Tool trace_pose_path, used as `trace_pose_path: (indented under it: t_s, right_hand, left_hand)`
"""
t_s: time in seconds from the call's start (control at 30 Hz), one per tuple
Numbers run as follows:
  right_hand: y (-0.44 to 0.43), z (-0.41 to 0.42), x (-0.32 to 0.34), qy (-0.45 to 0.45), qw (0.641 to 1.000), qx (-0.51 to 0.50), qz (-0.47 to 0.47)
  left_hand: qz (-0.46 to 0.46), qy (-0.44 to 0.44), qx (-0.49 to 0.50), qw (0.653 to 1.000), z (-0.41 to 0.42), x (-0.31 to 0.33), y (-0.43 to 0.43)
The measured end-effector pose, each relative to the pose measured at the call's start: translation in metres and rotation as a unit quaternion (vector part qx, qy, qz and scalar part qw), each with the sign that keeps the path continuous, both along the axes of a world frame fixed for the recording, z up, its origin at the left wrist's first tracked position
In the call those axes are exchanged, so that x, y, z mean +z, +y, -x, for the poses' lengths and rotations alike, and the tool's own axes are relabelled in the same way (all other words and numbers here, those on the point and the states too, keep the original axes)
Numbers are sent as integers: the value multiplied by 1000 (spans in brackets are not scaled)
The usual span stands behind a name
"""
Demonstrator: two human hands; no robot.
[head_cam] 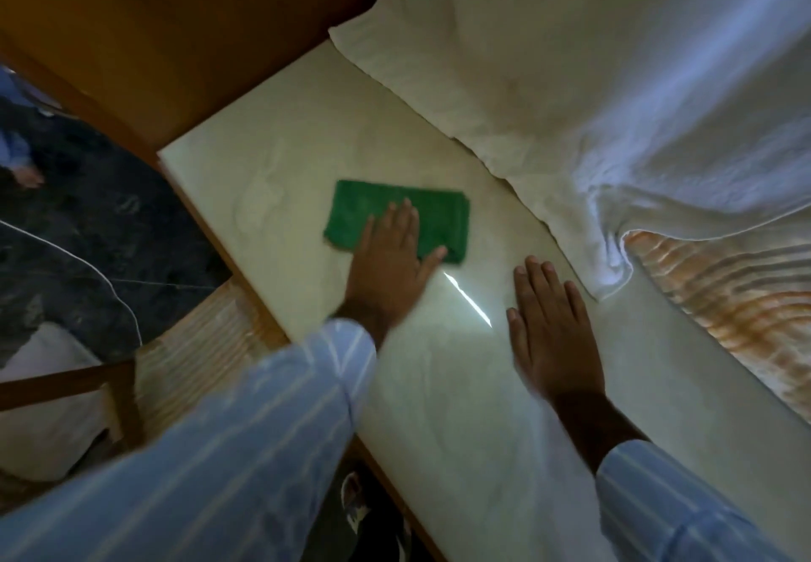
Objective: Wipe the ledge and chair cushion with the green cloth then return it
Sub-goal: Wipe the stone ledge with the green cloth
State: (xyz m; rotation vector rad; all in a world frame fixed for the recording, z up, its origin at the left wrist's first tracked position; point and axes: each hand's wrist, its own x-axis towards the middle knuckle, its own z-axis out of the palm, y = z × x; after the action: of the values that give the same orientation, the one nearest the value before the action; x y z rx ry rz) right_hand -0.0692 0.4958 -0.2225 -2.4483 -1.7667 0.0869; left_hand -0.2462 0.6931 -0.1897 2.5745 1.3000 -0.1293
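Observation:
A folded green cloth (397,217) lies flat on the pale marble ledge (281,131). My left hand (390,263) presses down on the cloth's near half with the fingers spread flat. My right hand (553,333) rests palm down on the bare ledge, to the right of the cloth and apart from it, holding nothing. A striped cushion (197,350) on a wooden chair shows below the ledge's left edge, partly hidden by my left sleeve.
White curtains (570,78) hang along the far side of the ledge and bunch onto it at the right. A wooden panel (175,26) closes off the far left end. A dark marble floor (79,228) with a thin white cable lies to the left.

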Motion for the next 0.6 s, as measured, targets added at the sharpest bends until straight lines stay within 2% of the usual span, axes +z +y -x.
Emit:
trace_pose_path:
  t_s: [0.13,0.2,0.27,0.47,0.6]
  right_hand:
    - [1,2,6,1,1000,-3,16]
    - [2,2,8,2,1000,-5,18]
    - [2,3,8,2,1000,-6,19]
    - [2,2,6,-2,1000,-7,16]
    - [2,3,6,-6,1000,-5,17]
  left_hand:
    - [9,-8,-102,995,51,0,-73]
    - [-6,-3,-160,987,66,-1,-66]
    - [-33,-5,-175,984,66,-2,-46]
    - [-38,-7,-59,997,23,1,41]
    - [-20,-6,-8,1000,4,3,37]
